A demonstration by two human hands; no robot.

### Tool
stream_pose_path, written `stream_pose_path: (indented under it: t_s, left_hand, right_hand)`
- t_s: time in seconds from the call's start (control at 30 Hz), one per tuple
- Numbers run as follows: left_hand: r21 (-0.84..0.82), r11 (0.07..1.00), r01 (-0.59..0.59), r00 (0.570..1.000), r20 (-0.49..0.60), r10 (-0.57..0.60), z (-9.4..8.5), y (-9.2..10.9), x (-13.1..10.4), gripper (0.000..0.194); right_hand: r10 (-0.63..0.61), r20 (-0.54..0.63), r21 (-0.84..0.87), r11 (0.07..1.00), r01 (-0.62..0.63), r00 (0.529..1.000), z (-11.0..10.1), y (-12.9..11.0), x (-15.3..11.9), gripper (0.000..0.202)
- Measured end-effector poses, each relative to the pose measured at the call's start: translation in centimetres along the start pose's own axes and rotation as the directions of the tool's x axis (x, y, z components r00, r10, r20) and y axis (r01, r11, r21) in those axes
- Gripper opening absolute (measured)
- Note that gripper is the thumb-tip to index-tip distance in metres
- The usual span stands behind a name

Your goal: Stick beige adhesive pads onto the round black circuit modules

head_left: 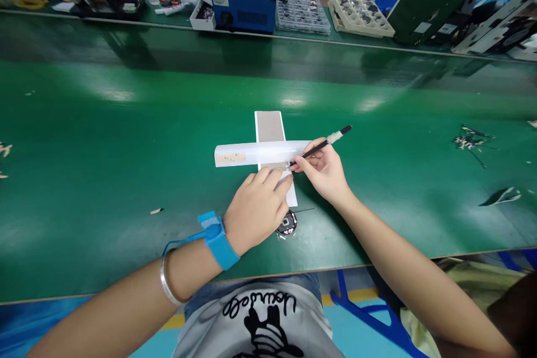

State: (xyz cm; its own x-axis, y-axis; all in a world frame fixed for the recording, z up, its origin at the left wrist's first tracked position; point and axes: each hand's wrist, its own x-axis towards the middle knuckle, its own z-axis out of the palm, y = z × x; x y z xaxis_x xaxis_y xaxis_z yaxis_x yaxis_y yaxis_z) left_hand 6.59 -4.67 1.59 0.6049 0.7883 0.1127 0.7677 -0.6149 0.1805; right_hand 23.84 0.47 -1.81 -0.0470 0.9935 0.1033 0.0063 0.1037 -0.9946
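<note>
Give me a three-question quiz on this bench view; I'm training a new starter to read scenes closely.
1. True or false: the right hand holds a thin black tool like a pen.
2. What is on the left wrist, behind the left hand?
A) a watch only
B) a blue wrist strap with a cord, and a metal bangle
C) nothing
3. Fill in: a white strip lies crosswise over a long ____ sheet on the green table.

Key:
1. True.
2. B.
3. Grey, white-edged.
</note>
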Motion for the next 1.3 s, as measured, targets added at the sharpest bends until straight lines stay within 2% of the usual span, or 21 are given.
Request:
stream_pose_path:
  t_s: [0.4, 0.5, 0.6, 0.67, 0.77, 0.87, 0.93, 1.0, 1.07, 1.13, 1.2, 1.3]
  left_hand:
    - [-0.005, 1.000, 0.009, 1.000, 0.000, -0.009, 0.0, -0.2, 0.1, 0.040]
    - [-0.025, 0.999, 0.026, 1.000, -0.007, -0.026, -0.7, 0.1, -0.5, 0.039]
    - [-0.052, 0.995, 0.090, 0.995, -0.043, -0.093, -1.4, 1.6, -1.8, 0.038]
    - [-0.073, 0.990, 0.119, 0.991, -0.053, -0.123, -1.4, 2.9, -2.8, 0.049]
    - [-0.132, 0.983, 0.131, 0.989, -0.055, -0.139, -0.7, 4.2, -3.9, 0.046]
    - [-0.322, 0.939, 0.119, 0.989, -0.049, -0.142, 0.1, 4.3, -4.8, 0.053]
    - [-0.425, 0.897, 0.122, 0.987, -0.042, -0.154, 0.4, 4.0, -5.3, 0.060]
    - [-0.450, 0.882, 0.139, 0.983, -0.045, -0.178, 0.5, 4.0, -5.8, 0.052]
    - [-0.448, 0.882, 0.150, 0.978, -0.065, -0.200, 0.7, 4.0, -6.1, 0.032]
    - [-0.458, 0.878, 0.143, 0.970, -0.110, -0.215, 1.0, 4.1, -6.3, 0.019]
    - [-0.482, 0.866, 0.132, 0.957, -0.167, -0.239, 1.4, 4.0, -6.5, 0.017]
    - [-0.523, 0.844, 0.118, 0.934, -0.231, -0.274, 1.7, 3.8, -6.5, 0.014]
  right_hand:
    - [-0.015, -0.013, 0.091, 0.996, 0.016, 1.000, -0.1, -0.2, 0.0, 0.040]
    - [-0.033, -0.033, 0.134, 0.990, 0.037, 0.999, -0.4, -1.3, 0.0, 0.041]
    - [-0.068, -0.068, 0.140, 0.987, 0.077, 0.995, -0.8, -3.1, -0.7, 0.037]
    - [-0.098, -0.100, 0.130, 0.985, 0.111, 0.990, -1.0, -4.4, -1.6, 0.030]
    - [-0.112, -0.096, 0.138, 0.982, 0.125, 0.989, -1.2, -5.4, -3.9, 0.021]
    - [-0.088, -0.073, 0.168, 0.981, 0.099, 0.993, -1.4, -5.2, -6.5, 0.016]
    - [-0.062, -0.117, 0.160, 0.984, 0.080, 0.991, -1.2, -4.7, -8.2, 0.014]
    - [-0.030, -0.205, 0.116, 0.992, 0.055, 0.978, -0.6, -4.3, -9.8, 0.013]
    - [-0.008, -0.298, 0.055, 0.998, 0.025, 0.955, 0.4, -3.9, -11.2, 0.012]
    - [-0.016, -0.381, -0.004, 1.000, 0.016, 0.925, 1.6, -3.6, -12.5, 0.012]
    - [-0.042, -0.428, -0.052, 0.998, 0.022, 0.903, 2.6, -3.3, -13.4, 0.013]
    - [-0.104, -0.441, -0.126, 0.991, 0.053, 0.891, 3.6, -2.6, -14.3, 0.016]
